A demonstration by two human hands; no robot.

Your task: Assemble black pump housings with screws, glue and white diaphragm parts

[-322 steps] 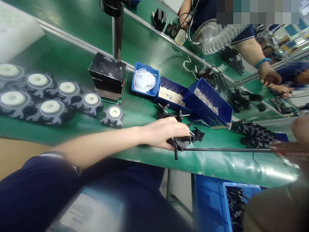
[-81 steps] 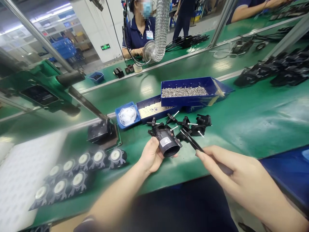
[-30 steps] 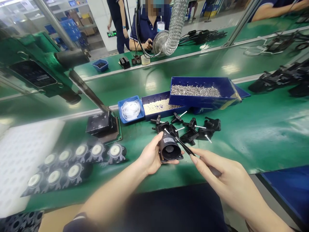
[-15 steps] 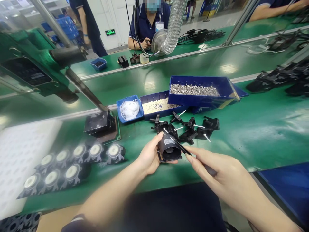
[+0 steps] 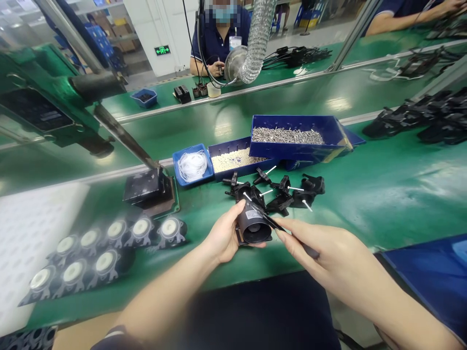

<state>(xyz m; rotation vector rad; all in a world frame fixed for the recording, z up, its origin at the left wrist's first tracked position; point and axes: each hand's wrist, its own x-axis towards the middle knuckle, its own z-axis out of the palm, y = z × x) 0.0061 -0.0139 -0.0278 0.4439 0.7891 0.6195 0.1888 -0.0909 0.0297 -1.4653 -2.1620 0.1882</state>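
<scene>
My left hand [image 5: 226, 234] is wrapped round a black cylindrical housing [image 5: 248, 227] with a small silver label. Its round opening faces me, and a thin white tube stands out at its far end. In my right hand [image 5: 321, 253] are black tweezers [image 5: 274, 223], pinched between thumb and fingers. Their tips lie along the top of the housing near the label; whether they grip anything there I cannot make out. Just beyond the housing lie several black plastic parts [image 5: 282, 187], most with a white tube sticking out.
Behind the parts stand a blue bin of metal pins [image 5: 292, 151], a bin of cream-coloured pieces [image 5: 228, 171] and a tray of white tubing [image 5: 193, 179]. A green press [image 5: 47, 97] rises at left, near black parts with white discs [image 5: 105, 262]. A co-worker [image 5: 222, 36] sits opposite.
The whole view has shifted slightly. Both hands keep the same hold on the housing and tweezers, with the tips still at the top of the housing. A person standing at back left is now mostly hidden.
</scene>
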